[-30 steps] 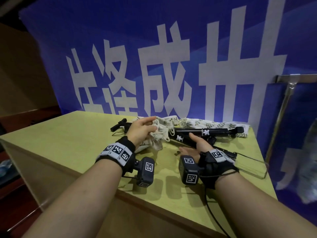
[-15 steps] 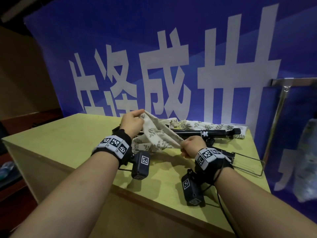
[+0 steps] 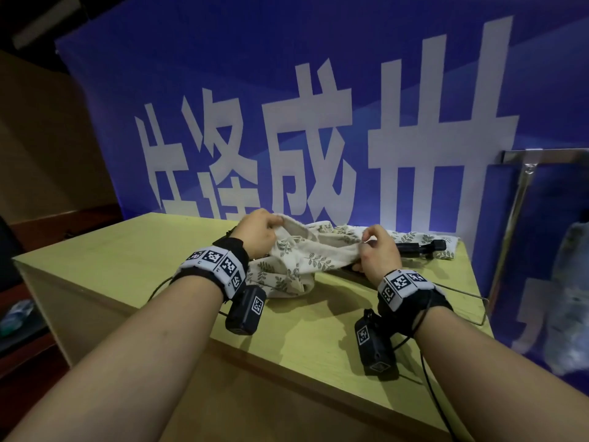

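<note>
My left hand (image 3: 258,232) and right hand (image 3: 379,250) each pinch the edge of the leaf-print cloth bag (image 3: 296,260), holding it stretched between them above the far part of the yellow table (image 3: 111,266). A black pole (image 3: 420,247) lies just right of my right hand, on the cloth.

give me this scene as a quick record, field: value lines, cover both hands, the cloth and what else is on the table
left hand: pinches the upper edge of the leaf-print cloth
right hand: pinches the same edge further right
leaf-print cloth: edge lifted between the hands, the rest lies bunched on the table
black pole: lies behind the right hand, partly hidden
wire frame: at the table's right edge
blue banner: behind the table, large white characters
</note>
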`<act>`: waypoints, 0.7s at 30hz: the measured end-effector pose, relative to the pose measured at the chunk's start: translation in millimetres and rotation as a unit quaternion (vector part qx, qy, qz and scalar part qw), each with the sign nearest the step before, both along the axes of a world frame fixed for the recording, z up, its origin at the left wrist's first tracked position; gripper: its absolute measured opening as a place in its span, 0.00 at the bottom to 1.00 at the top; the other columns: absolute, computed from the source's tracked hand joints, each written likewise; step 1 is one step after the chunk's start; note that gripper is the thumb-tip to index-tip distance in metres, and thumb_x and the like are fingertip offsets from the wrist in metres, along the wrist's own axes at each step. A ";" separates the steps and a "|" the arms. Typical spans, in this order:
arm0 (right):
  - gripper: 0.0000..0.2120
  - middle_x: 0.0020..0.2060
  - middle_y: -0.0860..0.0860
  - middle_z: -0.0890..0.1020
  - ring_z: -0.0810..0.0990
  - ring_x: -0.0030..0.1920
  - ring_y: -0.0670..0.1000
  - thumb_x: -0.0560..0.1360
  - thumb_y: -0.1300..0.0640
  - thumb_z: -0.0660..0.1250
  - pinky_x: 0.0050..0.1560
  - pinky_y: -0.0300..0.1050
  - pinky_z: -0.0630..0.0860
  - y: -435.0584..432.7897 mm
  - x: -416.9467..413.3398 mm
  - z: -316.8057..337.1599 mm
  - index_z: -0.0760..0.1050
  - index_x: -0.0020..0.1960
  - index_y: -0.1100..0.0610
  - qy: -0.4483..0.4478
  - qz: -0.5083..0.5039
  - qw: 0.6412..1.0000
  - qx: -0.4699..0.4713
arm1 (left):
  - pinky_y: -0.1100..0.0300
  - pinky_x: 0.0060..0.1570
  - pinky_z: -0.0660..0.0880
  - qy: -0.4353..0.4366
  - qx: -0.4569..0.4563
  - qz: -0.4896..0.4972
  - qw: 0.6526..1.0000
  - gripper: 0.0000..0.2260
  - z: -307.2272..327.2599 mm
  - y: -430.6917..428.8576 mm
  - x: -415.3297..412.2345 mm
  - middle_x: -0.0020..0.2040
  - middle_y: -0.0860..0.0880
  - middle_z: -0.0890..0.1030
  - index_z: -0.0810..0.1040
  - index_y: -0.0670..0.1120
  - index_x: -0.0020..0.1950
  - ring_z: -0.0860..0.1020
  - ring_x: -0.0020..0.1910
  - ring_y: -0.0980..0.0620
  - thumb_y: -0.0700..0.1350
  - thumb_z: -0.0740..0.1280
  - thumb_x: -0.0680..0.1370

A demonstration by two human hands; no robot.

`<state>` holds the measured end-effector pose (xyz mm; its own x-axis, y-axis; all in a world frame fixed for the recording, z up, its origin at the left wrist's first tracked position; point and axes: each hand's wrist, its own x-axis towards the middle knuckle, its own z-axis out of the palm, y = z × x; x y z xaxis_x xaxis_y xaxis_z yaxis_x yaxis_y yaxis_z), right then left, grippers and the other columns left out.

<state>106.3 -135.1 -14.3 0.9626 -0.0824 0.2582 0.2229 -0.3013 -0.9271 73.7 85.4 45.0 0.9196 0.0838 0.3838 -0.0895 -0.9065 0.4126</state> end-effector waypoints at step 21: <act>0.15 0.48 0.52 0.81 0.75 0.36 0.48 0.79 0.65 0.57 0.34 0.37 0.71 11.2 -1.2 12.9 0.79 0.59 0.56 0.019 0.072 0.994 -0.077 | 0.37 0.53 0.77 0.092 -0.280 -0.091 0.951 0.31 -0.5 34.9 -2.0 0.55 0.32 0.79 0.63 0.57 0.70 0.80 0.49 0.37 0.30 0.66 0.75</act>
